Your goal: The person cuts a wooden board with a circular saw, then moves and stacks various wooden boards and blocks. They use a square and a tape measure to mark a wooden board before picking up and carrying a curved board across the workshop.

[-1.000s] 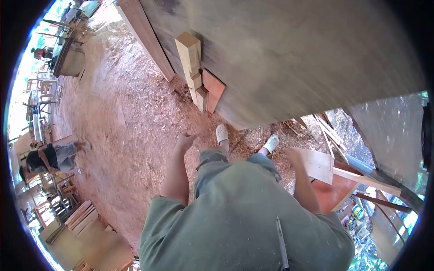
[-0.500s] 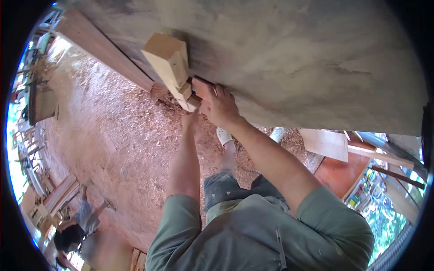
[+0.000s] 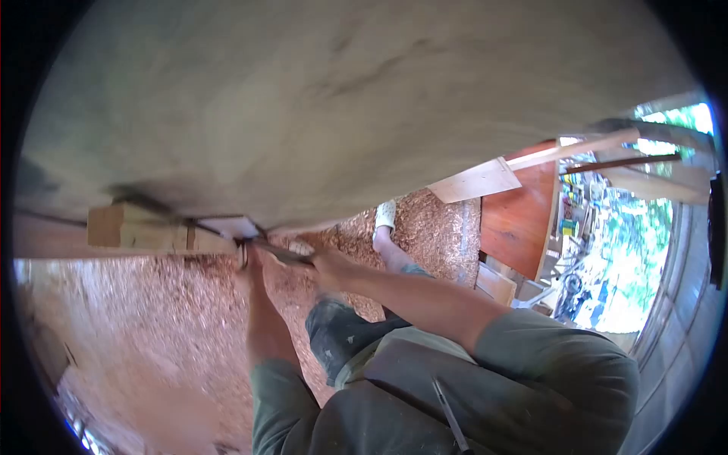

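Olive-green short-sleeved shirt [image 3: 288,402], dark shorts [image 3: 337,334] with pale spots, light perforated clog [image 3: 385,215]

Item one: a wooden block [image 3: 140,225], long and squared, pale yellowish, browner on its end face; a darker patch crosses it partway along. Lying against the broad grey-brown surface [image 3: 303,114], its near side toward the floor of shavings [image 3: 182,303].

Item two: a small flat piece [image 3: 233,226], pale and bright on its face, dark at the edges, set close by the block's narrower end.

Item three: a dark strip [image 3: 282,253], slim, slanting away from the flat piece; blurred, material uncertain.
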A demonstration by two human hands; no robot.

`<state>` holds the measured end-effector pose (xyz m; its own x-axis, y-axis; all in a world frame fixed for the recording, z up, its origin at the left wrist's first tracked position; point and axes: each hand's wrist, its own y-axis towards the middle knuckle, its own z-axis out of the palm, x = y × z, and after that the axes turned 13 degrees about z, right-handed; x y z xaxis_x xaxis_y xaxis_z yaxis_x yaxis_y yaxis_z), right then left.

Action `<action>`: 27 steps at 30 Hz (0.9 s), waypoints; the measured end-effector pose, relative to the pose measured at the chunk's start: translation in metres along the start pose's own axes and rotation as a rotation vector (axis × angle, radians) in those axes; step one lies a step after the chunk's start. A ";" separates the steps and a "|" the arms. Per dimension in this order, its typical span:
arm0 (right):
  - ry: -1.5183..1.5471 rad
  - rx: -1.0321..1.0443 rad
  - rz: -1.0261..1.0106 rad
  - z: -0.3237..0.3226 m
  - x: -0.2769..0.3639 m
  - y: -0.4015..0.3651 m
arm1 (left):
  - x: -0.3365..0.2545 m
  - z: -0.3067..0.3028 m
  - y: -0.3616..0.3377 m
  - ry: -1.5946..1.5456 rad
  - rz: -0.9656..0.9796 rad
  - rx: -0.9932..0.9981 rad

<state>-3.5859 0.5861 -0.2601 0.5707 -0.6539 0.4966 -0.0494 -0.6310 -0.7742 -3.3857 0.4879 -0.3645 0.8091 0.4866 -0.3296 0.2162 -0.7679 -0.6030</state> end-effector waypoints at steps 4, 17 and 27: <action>-0.199 0.001 0.009 -0.092 -0.047 -0.095 | 0.099 0.035 0.044 -0.004 -0.072 -0.024; -0.037 -0.523 0.156 -0.359 -0.171 -0.307 | 0.045 0.043 -0.125 -0.495 -0.189 -0.256; -0.212 -0.684 0.058 -0.487 -0.254 -0.244 | -0.067 0.134 -0.222 -0.236 -0.051 -0.019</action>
<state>-4.1175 0.7028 -0.0066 0.6953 -0.6429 0.3212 -0.5472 -0.7633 -0.3433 -3.5614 0.6813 -0.3059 0.6470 0.6074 -0.4609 0.2658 -0.7462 -0.6103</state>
